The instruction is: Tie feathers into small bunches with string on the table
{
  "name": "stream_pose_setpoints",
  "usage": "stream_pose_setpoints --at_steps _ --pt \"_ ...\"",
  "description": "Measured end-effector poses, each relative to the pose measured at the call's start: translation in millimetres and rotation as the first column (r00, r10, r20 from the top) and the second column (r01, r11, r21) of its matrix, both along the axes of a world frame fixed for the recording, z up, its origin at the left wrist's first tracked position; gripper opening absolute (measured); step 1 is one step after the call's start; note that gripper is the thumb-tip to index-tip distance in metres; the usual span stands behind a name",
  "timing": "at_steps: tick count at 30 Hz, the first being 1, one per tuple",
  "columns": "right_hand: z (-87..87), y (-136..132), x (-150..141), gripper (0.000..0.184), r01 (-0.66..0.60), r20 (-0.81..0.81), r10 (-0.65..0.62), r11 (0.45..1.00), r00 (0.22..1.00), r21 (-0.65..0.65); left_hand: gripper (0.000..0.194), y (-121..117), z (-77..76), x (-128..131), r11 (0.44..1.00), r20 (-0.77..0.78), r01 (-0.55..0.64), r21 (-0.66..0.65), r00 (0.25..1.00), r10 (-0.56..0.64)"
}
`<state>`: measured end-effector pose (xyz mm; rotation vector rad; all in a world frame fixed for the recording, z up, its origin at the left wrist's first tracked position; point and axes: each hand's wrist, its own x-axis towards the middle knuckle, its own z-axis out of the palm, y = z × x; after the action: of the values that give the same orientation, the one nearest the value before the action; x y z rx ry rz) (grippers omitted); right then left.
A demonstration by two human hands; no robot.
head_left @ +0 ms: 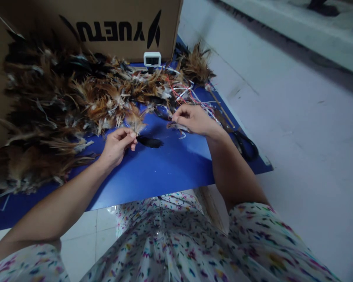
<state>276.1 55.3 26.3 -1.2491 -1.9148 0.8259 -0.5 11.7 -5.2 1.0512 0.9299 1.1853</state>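
Observation:
My left hand (119,147) is closed in a pinch on a fluffy brown feather (135,120), which points up from the fingertips. A black feather (150,141) extends to the right from beside the same fingertips; whether it is pinched too is unclear. Thumb and fingers of my right hand (195,119) are pressed together over a small dark-and-pale feather (179,127), partly hidden by the hand. Just beyond both hands spreads a large pile of brown and black feathers (97,94). Red and white strings (184,92) lie behind my right hand.
A cardboard box (120,15) stands behind the pile on the blue tabletop (164,168). In front of it is a small white digital display (152,58). Black-handled scissors (248,145) and a thin stick (222,107) lie by the right edge, near a pale wall (296,129).

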Motion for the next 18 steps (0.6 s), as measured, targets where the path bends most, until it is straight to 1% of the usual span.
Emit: stream_pose_setpoints --at_steps 2,4,7,9,11,14,18 --pt "4.0 -2.9 -2.4 0.007 0.052 -0.146 -0.06 0.997 0.988 -0.057 0.032 0.1 0.2 -0.5 1.0 0.003 -0.001 -0.006 1.0 0.001" --pt "5.4 -5.5 -6.2 0.01 0.07 -0.266 -0.099 0.99 0.959 -0.119 0.032 0.0 0.9 -0.9 1.0 0.004 -0.003 -0.014 1.0 0.003" --pt "3.9 -8.3 -13.0 0.023 0.007 -0.416 -0.08 0.985 0.906 -0.174 0.032 -0.6 2.9 -0.9 0.999 0.018 -0.005 -0.036 1.0 0.005" --pt "1.7 -9.9 -18.0 0.027 -0.032 -0.46 -0.051 0.985 0.886 -0.171 0.033 -1.7 4.8 -0.2 0.998 0.045 -0.006 -0.062 0.999 0.009" --pt "-0.7 -11.9 -23.3 0.027 -0.039 -0.447 -0.032 0.988 0.894 -0.149 0.034 -3.5 7.0 1.3 0.996 0.078 -0.005 -0.087 0.997 0.012" --pt "-5.1 -16.0 -32.2 0.023 -0.031 -0.373 -0.008 0.995 0.928 -0.099 0.036 -6.9 11.0 5.3 0.994 0.115 -0.01 -0.108 0.993 0.023" --pt "-11.3 -22.2 -43.2 0.016 -0.027 -0.26 0.03 1.0 0.965 0.015 0.036 -10.5 16.5 11.9 0.989 0.133 -0.027 -0.147 0.99 0.047"
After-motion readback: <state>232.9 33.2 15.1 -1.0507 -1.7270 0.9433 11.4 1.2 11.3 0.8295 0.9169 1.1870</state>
